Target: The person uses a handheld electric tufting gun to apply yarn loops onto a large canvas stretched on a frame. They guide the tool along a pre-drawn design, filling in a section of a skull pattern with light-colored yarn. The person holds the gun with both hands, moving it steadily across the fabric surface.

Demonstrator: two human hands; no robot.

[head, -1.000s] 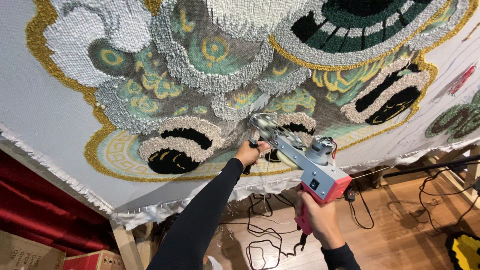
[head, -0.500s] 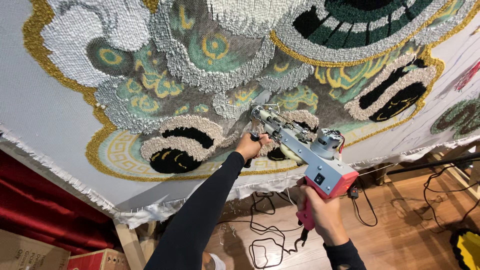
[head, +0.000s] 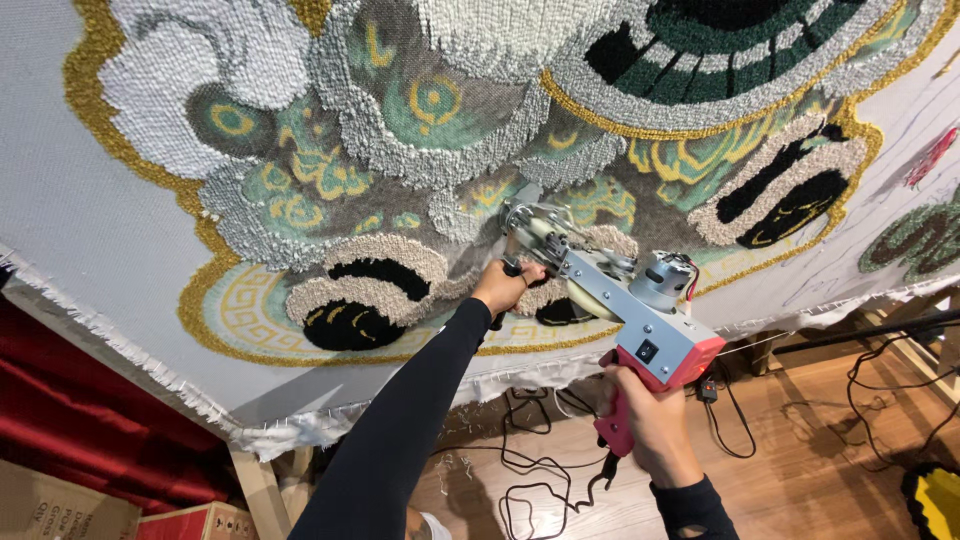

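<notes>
Fingers of the left hand [head: 508, 287] curl tight around the front handle of the tufting gun [head: 610, 300], while the right hand [head: 650, 425] clamps its pink rear grip. The gun's nose presses into the stretched backing cloth [head: 90, 230] near its lower edge, beside the black and cream loops of the tufted design [head: 370, 290]. To my eye, good work here means steady forward pressure, the nose square to the cloth. The power cord [head: 540, 470] trails on the wooden floor [head: 800, 470].

Both hands, left hand [head: 505, 287] and right hand [head: 648, 425], press a tufting gun [head: 610, 300] against the patterned rug [head: 400, 150].
</notes>
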